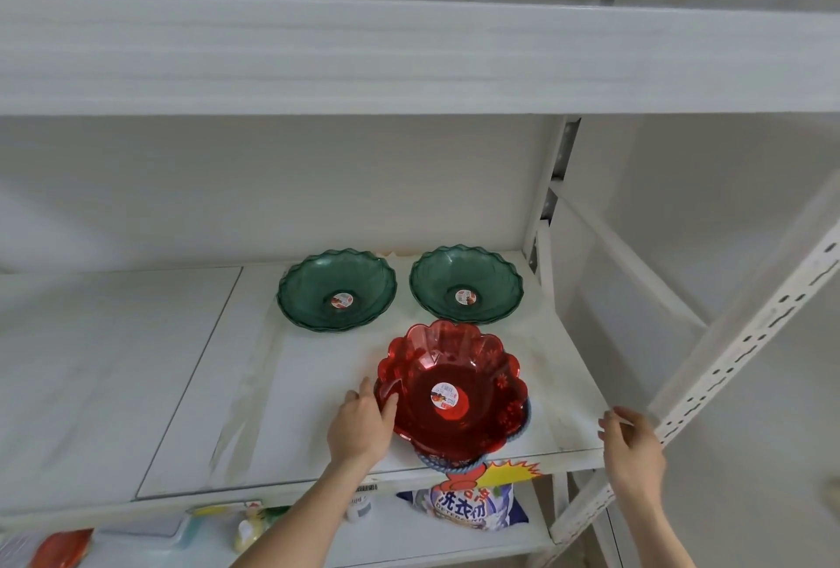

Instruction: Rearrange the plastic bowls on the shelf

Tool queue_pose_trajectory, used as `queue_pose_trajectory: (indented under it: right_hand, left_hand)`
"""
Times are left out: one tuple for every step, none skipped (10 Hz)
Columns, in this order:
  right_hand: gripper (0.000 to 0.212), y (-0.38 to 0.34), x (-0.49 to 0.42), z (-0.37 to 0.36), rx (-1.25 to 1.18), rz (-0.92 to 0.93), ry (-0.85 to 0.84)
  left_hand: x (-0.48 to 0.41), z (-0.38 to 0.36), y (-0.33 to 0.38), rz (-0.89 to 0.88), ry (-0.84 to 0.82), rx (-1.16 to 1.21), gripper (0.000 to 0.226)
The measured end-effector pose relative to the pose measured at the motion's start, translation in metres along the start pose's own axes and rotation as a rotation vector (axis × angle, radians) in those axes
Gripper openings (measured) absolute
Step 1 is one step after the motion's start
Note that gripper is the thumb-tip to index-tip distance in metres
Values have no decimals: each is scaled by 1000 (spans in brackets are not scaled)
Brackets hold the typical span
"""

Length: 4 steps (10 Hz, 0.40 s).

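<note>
A red scalloped plastic bowl [454, 385] sits near the front edge of the white shelf [191, 385], stacked on a blue bowl whose rim [522, 424] peeks out underneath. My left hand [363, 422] grips the red bowl's left rim, thumb inside it. Two green plastic bowls stand side by side at the back: the left green bowl [336, 290] and the right green bowl [466, 283], each with a round sticker in the middle. My right hand [632, 444] hovers at the shelf's front right corner, fingers loosely curled, holding nothing.
A perforated white shelf post [736, 340] slants up just beside my right hand. Another white shelf board [409, 53] runs overhead. Below, the lower shelf holds a detergent bag [468, 506], a small bottle [359, 508] and other packages at the left.
</note>
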State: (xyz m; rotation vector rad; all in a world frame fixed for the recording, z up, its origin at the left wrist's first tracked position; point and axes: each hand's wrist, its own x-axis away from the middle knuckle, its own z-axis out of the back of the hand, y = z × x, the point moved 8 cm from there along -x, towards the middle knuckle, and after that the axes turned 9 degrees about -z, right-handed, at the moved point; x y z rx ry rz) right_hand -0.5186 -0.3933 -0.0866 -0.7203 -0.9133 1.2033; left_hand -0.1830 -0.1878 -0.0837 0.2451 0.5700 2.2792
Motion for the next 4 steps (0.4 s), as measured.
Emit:
queue_pose_trajectory:
  right_hand:
    - [32,-6,8,0,28,31,-8]
    - [34,-17,21,-2,97,67,-44]
    - [37,-24,34,-4,195,115,-68]
    - [41,-36,49,-3,425,249,-7]
  left_hand:
    - [3,8,-14,35,-19,-92,66]
    - [11,24,-21,31,-15,-212,71]
    - [19,49,-24,-15,14,-338,74]
    - [32,74,-21,-43,71,-360,75]
